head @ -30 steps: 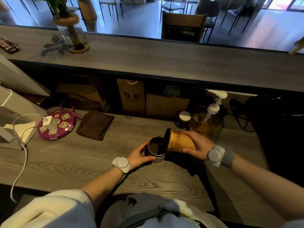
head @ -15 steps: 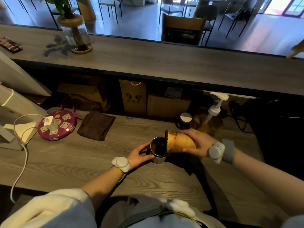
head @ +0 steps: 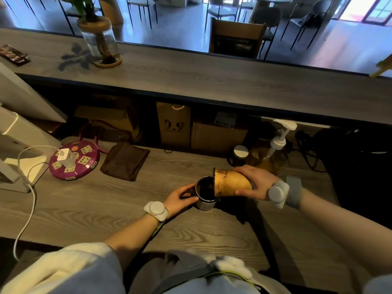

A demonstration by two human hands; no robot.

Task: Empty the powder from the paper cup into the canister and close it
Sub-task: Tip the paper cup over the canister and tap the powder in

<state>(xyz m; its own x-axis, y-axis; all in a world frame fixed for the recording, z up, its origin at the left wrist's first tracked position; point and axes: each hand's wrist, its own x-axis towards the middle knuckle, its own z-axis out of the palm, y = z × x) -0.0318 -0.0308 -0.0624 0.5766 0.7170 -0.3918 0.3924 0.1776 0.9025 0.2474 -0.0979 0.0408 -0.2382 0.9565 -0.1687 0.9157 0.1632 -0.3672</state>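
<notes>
Fingers of the right hand (head: pixel 257 183) are wrapping the paper cup (head: pixel 231 183), tipping it sideways, mouth over the open canister (head: pixel 205 193). The left hand (head: pixel 180 199) is curling round the canister, standing on the worktop (head: pixel 84 204).

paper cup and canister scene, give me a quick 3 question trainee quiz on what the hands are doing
1. True or false: the paper cup stands upright on the counter.
2. Which hand steadies the canister? A left hand; B right hand
3. Fill in: the cup's mouth is tipped over the canister's open ____.

Key: 1 false, it is tipped on its side in the right hand; 2 A; 3 top.
</notes>
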